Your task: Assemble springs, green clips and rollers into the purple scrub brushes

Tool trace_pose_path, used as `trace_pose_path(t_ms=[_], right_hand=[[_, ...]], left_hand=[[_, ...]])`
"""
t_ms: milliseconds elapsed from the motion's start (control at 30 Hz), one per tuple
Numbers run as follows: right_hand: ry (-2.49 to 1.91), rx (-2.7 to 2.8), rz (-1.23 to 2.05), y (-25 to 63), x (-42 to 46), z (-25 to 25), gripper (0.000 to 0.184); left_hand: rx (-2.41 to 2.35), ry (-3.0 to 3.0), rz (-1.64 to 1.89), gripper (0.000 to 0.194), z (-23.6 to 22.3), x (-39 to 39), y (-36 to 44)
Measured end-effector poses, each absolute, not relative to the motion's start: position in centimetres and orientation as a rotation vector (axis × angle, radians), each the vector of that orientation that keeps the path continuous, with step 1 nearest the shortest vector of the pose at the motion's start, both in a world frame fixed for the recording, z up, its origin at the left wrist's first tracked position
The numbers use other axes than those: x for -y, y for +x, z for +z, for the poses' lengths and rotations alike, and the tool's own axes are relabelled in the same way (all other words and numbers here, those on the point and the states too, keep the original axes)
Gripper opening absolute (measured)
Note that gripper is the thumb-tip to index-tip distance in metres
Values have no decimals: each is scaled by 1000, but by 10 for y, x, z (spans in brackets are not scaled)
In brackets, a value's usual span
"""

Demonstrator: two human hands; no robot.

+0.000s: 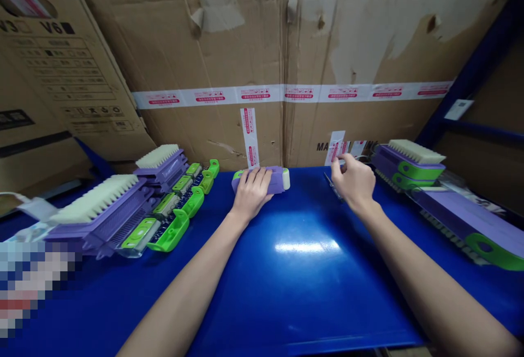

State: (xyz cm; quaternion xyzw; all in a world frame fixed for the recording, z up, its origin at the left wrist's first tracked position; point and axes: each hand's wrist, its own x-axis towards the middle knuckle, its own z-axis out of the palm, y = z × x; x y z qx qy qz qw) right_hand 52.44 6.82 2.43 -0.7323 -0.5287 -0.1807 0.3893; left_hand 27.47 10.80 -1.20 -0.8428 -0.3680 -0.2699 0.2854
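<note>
My left hand (254, 190) is closed over a purple block-like piece (278, 180) lying on the blue table, its fingers across the top. The piece has a green end on the left and a pale, whitish end on the right; its middle is hidden under my fingers. Farther right, my right hand (354, 179) is held just above the table with curled fingers pressed together. A thin dark metallic tool (328, 180) shows beside and below its fingertips. Whether the fingers grip that tool or something small, I cannot make out.
On the left stand purple brushes (112, 209) with white bristles up, beside a row of green clip-like parts (176, 231). More purple-green brushes (462, 220) sit at the right. Cardboard (213, 46) walls the back of the blue table (303, 291).
</note>
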Motion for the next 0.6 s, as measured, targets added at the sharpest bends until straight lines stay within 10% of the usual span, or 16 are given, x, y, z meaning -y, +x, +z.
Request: trace_pose_path(t_ms=[333, 600], right_hand=[[-2475, 1378, -118, 563, -67, 10, 57], [-1751, 1573, -91, 530, -72, 21, 86]], left_hand=[[990, -2259, -728, 61, -12, -108, 274], [992, -2225, -753, 60, -11, -106, 274]])
